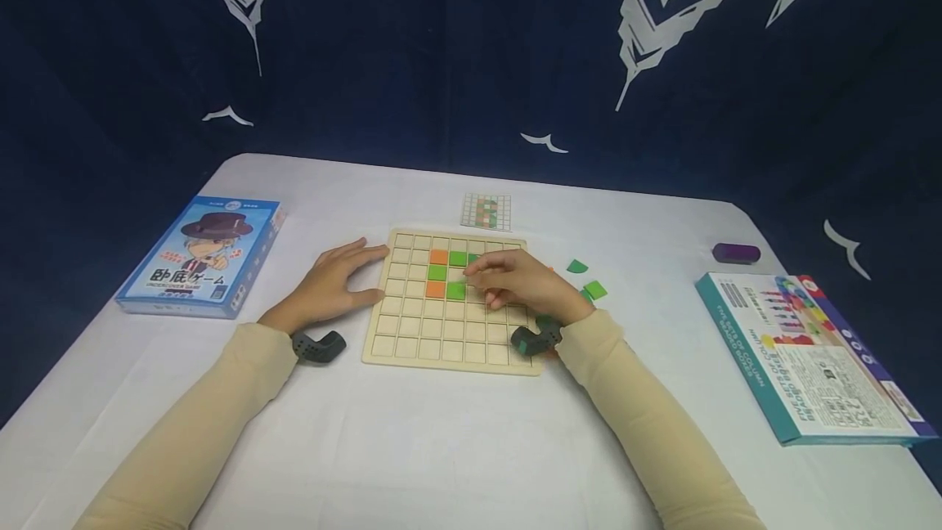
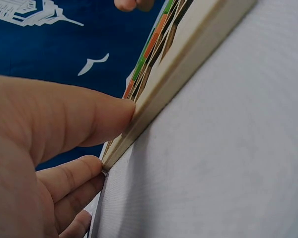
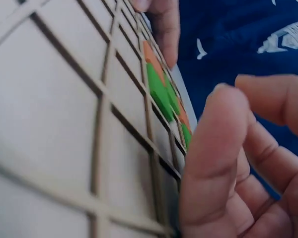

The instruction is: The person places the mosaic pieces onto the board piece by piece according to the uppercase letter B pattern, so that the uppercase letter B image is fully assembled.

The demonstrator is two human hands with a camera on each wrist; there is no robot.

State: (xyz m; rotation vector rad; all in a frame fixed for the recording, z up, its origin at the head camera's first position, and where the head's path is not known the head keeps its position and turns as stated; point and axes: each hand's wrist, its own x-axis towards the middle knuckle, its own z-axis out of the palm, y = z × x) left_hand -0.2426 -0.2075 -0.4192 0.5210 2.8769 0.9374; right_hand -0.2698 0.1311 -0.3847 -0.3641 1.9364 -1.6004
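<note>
A wooden grid board (image 1: pixel 419 348) lies on the white table, with several orange tiles (image 1: pixel 436 289) and green tiles (image 1: pixel 456 291) set in its upper middle cells. My left hand (image 1: pixel 331 285) touches the board's left edge with thumb and fingertips; the left wrist view has the thumb (image 2: pixel 89 116) against the side of the frame. Over the right part of the board hovers my right hand (image 1: pixel 518 280), fingers loosely bent. Nothing shows between its thumb (image 3: pixel 213 148) and index finger in the right wrist view. That hand hides some cells behind it.
A small pattern card (image 1: pixel 486 211) lies behind the board. Loose green pieces (image 1: pixel 594 290) are scattered to its right, partly behind my wrist. A blue game box (image 1: pixel 199 256) stands left, a teal-edged box (image 1: pixel 809 358) and a purple cylinder (image 1: pixel 736 253) right.
</note>
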